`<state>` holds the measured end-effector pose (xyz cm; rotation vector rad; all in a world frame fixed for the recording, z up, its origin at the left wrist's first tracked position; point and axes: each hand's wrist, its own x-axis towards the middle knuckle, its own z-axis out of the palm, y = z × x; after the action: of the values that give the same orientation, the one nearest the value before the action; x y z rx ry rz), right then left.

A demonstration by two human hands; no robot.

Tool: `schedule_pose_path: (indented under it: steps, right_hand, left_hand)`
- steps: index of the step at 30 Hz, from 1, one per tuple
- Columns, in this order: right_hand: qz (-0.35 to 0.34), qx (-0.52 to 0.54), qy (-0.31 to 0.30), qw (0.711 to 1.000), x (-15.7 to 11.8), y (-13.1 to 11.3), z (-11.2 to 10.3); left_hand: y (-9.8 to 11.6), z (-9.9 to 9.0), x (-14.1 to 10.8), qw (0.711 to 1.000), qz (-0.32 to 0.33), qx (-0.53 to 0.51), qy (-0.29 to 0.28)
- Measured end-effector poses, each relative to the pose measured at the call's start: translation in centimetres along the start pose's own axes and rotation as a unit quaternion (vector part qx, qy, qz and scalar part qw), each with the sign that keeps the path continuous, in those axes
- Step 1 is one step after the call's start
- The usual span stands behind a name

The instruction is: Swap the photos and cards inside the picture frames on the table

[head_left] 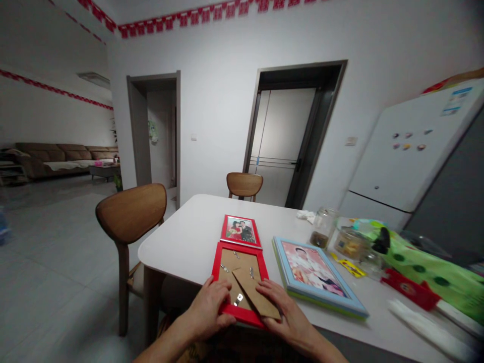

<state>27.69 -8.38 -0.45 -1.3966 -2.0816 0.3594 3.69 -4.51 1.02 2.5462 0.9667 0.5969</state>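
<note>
A red picture frame (246, 315) lies face down at the near side of the white table, its brown backing board (229, 260) facing up. Small metal clips (238, 300) sit on the backing. A brown stand flap (257, 297) slants across it toward the lower right corner. My left hand (212, 305) is closed around the frame's lower left edge. At the lower right, my right hand (289, 312) grips the frame's side, with its fingers against the flap; the frame edge beneath that hand is partly hidden.
Beyond it lies another red frame (223, 229) with a couple's photo. To the right are stacked frames, a light blue one (282, 262) on top, then glass jars (325, 227), a green bag (423, 262) and a red packet (410, 290). Wooden chairs (132, 212) stand around the table (181, 237).
</note>
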Motion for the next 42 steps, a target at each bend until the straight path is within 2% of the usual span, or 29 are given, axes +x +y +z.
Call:
schedule_pose_path:
  steps: [4, 8, 11, 14, 19, 29, 36, 39, 42]
  right_hand:
    - [0.028, -0.024, -0.016, 0.999, -0.3, -1.2, 0.0]
    - [0.056, -0.074, 0.01, 0.996, 1.9, -2.0, 0.2]
    - [0.069, -0.143, 0.025, 0.987, 4.1, -1.8, 0.4]
    - [0.081, -0.202, 0.007, 0.976, 5.7, -1.3, 0.5]
    - [0.086, -0.215, -0.002, 0.973, 6.8, -0.8, 0.6]
    - [0.07, -0.182, 0.009, 0.981, 5.5, -0.3, 0.5]
    - [0.084, -0.179, 0.027, 0.98, 5.2, -0.2, 0.5]
    - [0.073, -0.171, 0.042, 0.982, 4.7, -1.3, 0.9]
    - [0.001, -0.127, 0.02, 0.992, 3.7, -3.7, 1.6]
  left_hand:
    - [0.0, -0.3, -0.2, 1.0, -0.009, -0.009, 0.007]
    - [0.0, 0.0, -0.2, 1.0, -0.014, -0.005, 0.022]
    - [0.0, 0.2, -0.2, 1.0, -0.016, -0.001, 0.022]
    - [-0.1, 0.3, -0.2, 0.999, -0.022, 0.001, 0.025]
    - [0.0, 0.4, -0.1, 0.998, -0.045, 0.005, 0.031]
    - [0.4, 0.6, -0.1, 0.997, -0.056, 0.01, 0.043]
    - [0.2, 0.5, -0.3, 0.998, -0.047, 0.002, 0.039]
    - [0.1, 0.6, -0.3, 0.998, -0.039, 0.0, 0.047]
    - [0.1, 0.6, -0.3, 0.998, -0.032, -0.003, 0.051]
